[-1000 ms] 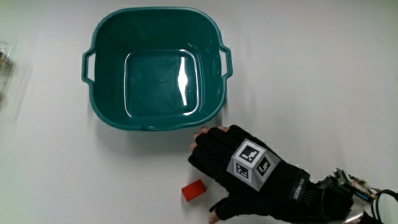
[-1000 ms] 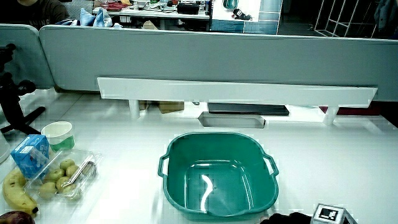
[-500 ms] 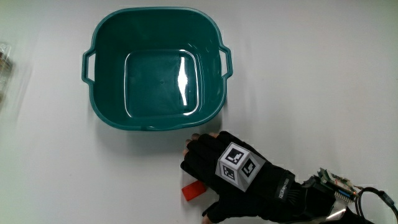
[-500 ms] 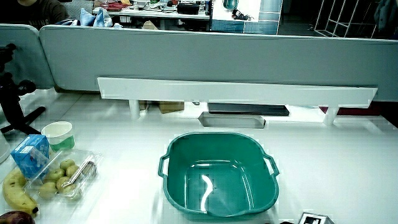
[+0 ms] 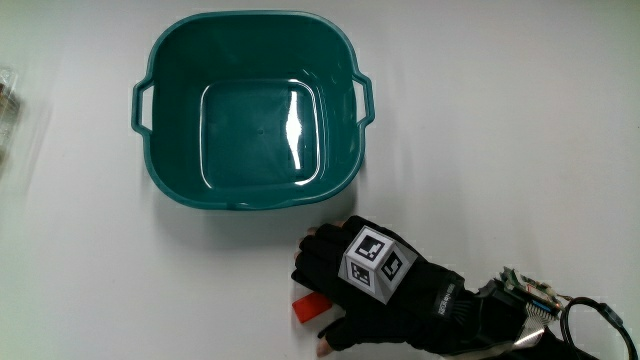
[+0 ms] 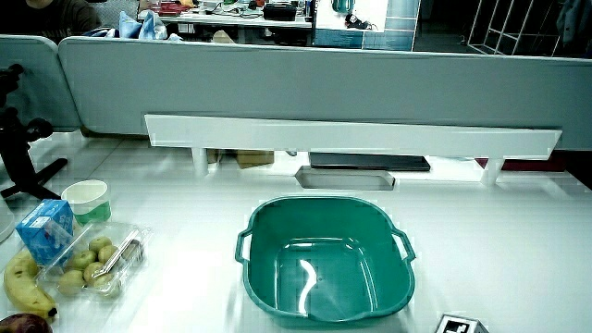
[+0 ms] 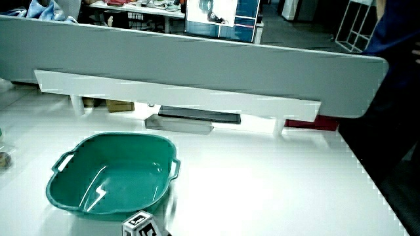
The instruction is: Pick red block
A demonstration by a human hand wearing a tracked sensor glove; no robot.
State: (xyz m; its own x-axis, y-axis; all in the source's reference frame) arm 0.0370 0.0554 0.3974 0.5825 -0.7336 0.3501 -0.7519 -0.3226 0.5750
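Note:
The red block (image 5: 306,309) lies on the white table, nearer to the person than the teal basin (image 5: 157,62). Only one end of it shows; the rest is hidden under the hand (image 5: 340,283). In the main view the black gloved hand rests low over the block, its patterned cube facing up and its forearm (image 5: 470,318) trailing toward the table's near edge. Both side views catch just the cube on the hand's back (image 6: 460,325) (image 7: 142,224), close to the near rim of the basin (image 6: 250,242) (image 7: 64,161). The block itself is out of sight there.
The basin holds nothing. In a side view, a banana (image 6: 20,283), a clear box of small fruit (image 6: 94,262), a blue carton (image 6: 46,230) and a paper cup (image 6: 87,198) sit together near the table's edge. A low grey partition (image 6: 305,88) closes the table.
The hand slid from beside the red block to over it, covering most of it. The block and the basin stayed put.

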